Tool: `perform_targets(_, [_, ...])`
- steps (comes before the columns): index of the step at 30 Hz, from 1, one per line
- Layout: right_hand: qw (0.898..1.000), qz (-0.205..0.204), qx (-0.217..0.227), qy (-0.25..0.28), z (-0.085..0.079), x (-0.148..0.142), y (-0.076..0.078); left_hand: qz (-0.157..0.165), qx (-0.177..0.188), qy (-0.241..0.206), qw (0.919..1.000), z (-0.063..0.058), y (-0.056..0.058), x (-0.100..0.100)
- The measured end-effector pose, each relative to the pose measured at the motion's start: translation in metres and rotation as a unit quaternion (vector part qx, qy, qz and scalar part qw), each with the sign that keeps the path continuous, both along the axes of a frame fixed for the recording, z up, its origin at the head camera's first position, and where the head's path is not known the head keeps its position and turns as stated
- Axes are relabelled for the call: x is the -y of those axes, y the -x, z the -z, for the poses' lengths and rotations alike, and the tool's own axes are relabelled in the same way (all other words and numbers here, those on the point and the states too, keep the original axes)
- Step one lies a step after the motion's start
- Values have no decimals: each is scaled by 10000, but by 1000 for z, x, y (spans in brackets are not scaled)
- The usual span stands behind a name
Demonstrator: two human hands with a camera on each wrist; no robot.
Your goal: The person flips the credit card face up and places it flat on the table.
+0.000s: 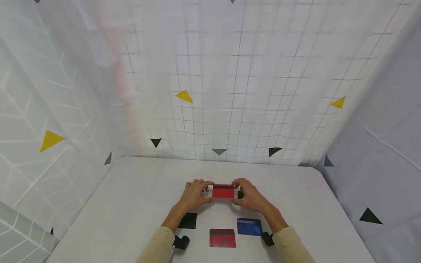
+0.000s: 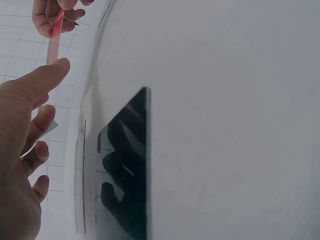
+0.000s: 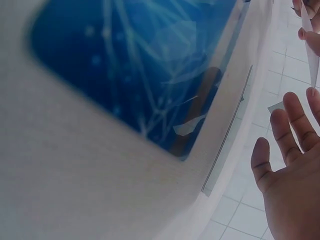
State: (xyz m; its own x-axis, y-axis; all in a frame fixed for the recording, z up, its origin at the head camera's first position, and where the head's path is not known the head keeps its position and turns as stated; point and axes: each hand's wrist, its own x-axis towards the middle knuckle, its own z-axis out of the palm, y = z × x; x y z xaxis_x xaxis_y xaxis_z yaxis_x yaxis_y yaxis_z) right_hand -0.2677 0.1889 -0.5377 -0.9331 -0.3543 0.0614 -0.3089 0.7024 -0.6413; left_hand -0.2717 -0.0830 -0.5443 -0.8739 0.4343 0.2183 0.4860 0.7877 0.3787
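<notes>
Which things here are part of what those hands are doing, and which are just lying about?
In the job:
- held red card, dark-striped
- left hand, at one end of it
- right hand, at the other

Apparently just lying on the table, though they may belong too:
- black card
- second red card
- blue card

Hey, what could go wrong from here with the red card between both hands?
The held red card is pinched only at its ends by the left hand and right hand, so it could slip. If dropped, it might be confused with the similar red card lying flat.
</notes>
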Motion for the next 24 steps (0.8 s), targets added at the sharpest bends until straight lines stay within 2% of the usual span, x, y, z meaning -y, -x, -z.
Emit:
perform_targets(13, [9997, -66, -53, 215, -1, 3, -2, 20, -75, 25, 10000, 0, 0, 2])
perform_targets(24, [9985, -61, -165, 514, -4, 9, -5, 30, 37, -20, 10000, -2, -1, 2])
